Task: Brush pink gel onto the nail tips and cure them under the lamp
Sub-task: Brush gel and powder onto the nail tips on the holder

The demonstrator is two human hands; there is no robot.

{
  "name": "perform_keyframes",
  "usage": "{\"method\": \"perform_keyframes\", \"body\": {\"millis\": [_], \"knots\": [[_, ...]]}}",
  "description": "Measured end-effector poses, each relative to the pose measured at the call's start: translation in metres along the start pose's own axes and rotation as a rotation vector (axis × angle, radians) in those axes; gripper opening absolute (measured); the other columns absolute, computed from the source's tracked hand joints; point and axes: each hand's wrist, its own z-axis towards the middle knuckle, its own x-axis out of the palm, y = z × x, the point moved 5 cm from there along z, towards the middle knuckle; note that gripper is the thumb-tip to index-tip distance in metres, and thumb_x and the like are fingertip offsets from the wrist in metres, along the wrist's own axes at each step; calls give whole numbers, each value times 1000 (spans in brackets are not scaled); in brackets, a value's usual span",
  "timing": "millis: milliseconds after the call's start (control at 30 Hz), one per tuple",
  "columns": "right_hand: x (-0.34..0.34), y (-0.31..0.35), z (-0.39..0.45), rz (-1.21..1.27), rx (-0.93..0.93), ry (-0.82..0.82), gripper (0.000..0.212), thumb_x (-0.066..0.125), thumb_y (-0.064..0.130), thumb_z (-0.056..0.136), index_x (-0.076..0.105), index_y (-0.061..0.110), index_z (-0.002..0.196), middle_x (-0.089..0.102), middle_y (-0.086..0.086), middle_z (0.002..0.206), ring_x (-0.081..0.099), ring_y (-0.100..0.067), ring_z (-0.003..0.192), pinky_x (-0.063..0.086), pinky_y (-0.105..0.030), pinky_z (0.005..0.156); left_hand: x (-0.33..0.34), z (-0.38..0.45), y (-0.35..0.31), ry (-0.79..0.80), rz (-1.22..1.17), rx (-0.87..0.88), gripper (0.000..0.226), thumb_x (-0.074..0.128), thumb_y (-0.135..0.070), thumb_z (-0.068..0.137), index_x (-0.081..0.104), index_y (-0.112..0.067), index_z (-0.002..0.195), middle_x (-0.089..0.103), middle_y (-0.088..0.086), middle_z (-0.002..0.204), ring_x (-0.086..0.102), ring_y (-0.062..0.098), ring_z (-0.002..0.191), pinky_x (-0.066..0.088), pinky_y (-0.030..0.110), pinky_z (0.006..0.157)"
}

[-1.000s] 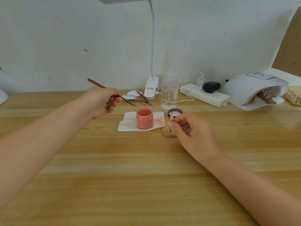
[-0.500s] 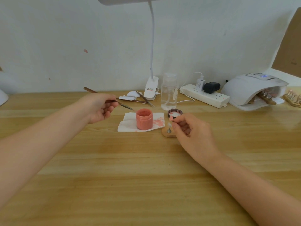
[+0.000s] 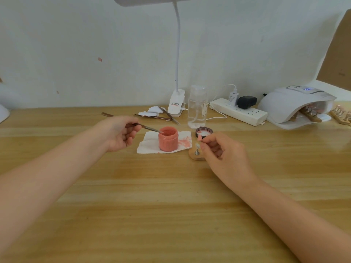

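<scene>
Currently our left hand (image 3: 121,132) grips the brush (image 3: 133,123), tip at the rim of the gel jar (image 3: 168,138). Just right of the jar, our right hand (image 3: 222,152) pinches a pink nail tip (image 3: 199,138) above the wooden stand (image 3: 195,156). Curing lamp (image 3: 292,105) sits far right of the jar; bare table (image 3: 171,205) lies nearer us.

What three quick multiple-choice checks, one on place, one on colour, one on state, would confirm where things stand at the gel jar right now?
1. Where is the brush tip?
A. at the mouth of the jar
B. on the nail tip
C. inside the curing lamp

2. What colour is the nail tip that the right hand pinches?
A. blue
B. pink
C. black

3. What state is the jar in?
A. capped
B. tipped over
C. open and upright on the paper towel

Answers:
1 A, the left hand holds the brush with its tip at the jar's rim.
2 B, it shows pink at the fingertips.
3 C, its lid lies apart, behind it.
</scene>
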Motion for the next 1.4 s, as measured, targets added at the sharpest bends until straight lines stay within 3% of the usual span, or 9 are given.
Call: {"method": "perform_keyframes", "body": {"millis": [300, 533, 767, 933, 1067, 1200, 1267, 1333, 1400], "knots": [[-1, 1, 0, -24, -9, 9, 6, 64, 16, 88, 68, 19, 91, 66, 9, 76, 62, -13, 70, 44, -49, 93, -9, -2, -6, -22, -69, 0, 20, 53, -21, 94, 56, -15, 75, 59, -6, 47, 46, 6, 39, 34, 19, 49], [-2, 3, 0, -22, -10, 14, 6, 64, 16, 88, 68, 18, 91, 65, 10, 75, 61, -14, 70, 43, -50, 94, 0, -1, 6, 11, -91, 8, 18, 54, -20, 94, 58, -13, 78, 61, -5, 49, 48, 5, 37, 37, 13, 39], [-1, 2, -1, -20, 2, 12, 5, 64, 17, 87, 68, 18, 90, 65, 10, 76, 61, -12, 71, 41, -52, 97, -15, -2, 9, -38, -217, 45, 16, 56, -22, 94, 59, -14, 80, 63, -6, 51, 50, 4, 38, 39, 13, 40], [-2, 3, -1, -42, 0, 10, 6, 64, 17, 87, 68, 17, 92, 65, 12, 76, 61, -11, 71, 43, -50, 94, 7, -28, -8, 16, -372, 360, 9, 63, -18, 90, 63, -15, 82, 71, -5, 64, 57, 1, 48, 47, 14, 48], [-3, 3, 0, -46, 8, 14, 6, 64, 18, 88, 68, 18, 92, 65, 12, 76, 60, -9, 72, 44, -48, 93, 34, -66, -16, -11, -154, 711, 16, 65, -10, 87, 67, -16, 73, 72, 0, 67, 61, 7, 56, 49, 17, 56], [-3, 3, -1, -43, 4, -1, 5, 64, 18, 87, 68, 20, 91, 65, 11, 75, 61, -9, 72, 45, -49, 92, 58, -102, -7, 14, -17, 1004, 20, 65, -7, 86, 64, -21, 71, 70, -5, 66, 64, 2, 60, 48, 11, 57], [-3, 3, -1, -47, 0, -6, 6, 64, 18, 87, 67, 21, 91, 65, 11, 75, 61, -8, 72, 45, -48, 91, 66, -108, 6, 10, 37, 1072, 16, 66, -16, 83, 65, -29, 74, 71, -3, 74, 68, 8, 70, 52, 18, 61], [-3, 2, -1, -55, -7, -7, 6, 64, 19, 87, 67, 21, 91, 65, 12, 75, 61, -8, 72, 46, -48, 90, 71, -110, 18, 15, 131, 1120, 8, 65, -26, 83, 65, -33, 80, 72, -3, 83, 69, 12, 88, 54, 26, 76], [-3, 3, -1, -62, -13, -7, 6, 64, 18, 87, 67, 20, 92, 64, 12, 75, 61, -9, 72, 46, -49, 90, 73, -113, 26, 3, 246, 1209, 11, 61, -27, 84, 63, -37, 87, 71, -6, 89, 63, 8, 105, 50, 21, 85]]}}
